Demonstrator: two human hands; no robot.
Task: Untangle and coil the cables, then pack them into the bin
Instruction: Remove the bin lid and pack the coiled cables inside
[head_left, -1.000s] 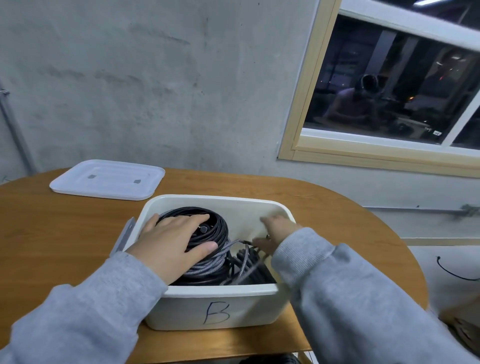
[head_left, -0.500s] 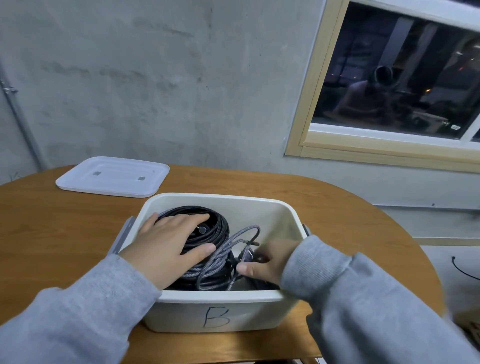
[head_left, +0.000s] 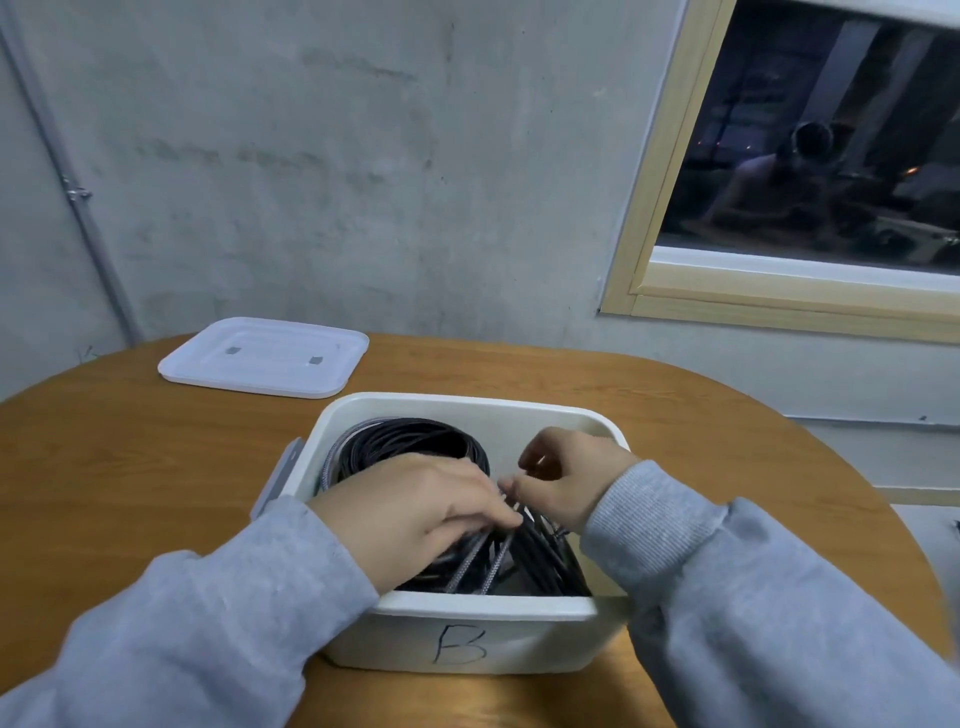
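A white bin (head_left: 483, 631) marked "B" stands on the wooden table near its front edge. Inside lies a coil of black cable (head_left: 415, 441) at the back left, with more dark cables (head_left: 545, 561) at the front right. Grey braided cable strands (head_left: 480, 558) run up between my hands. My left hand (head_left: 415, 514) lies over the coil, its fingertips pinching the braided strands. My right hand (head_left: 566, 478) is inside the bin at the right, fingers curled and pinching the same strands from the other side.
The bin's white lid (head_left: 265, 356) lies flat on the table at the back left. The round wooden table (head_left: 156, 467) ends close to a grey concrete wall. A wood-framed window (head_left: 675, 208) is at the right. A grey latch (head_left: 278, 475) sticks out from the bin's left side.
My left hand slid right off the black coil toward the middle. My right hand rose from the bin's front to meet it. The grey braided loop is now pulled straight between both hands.
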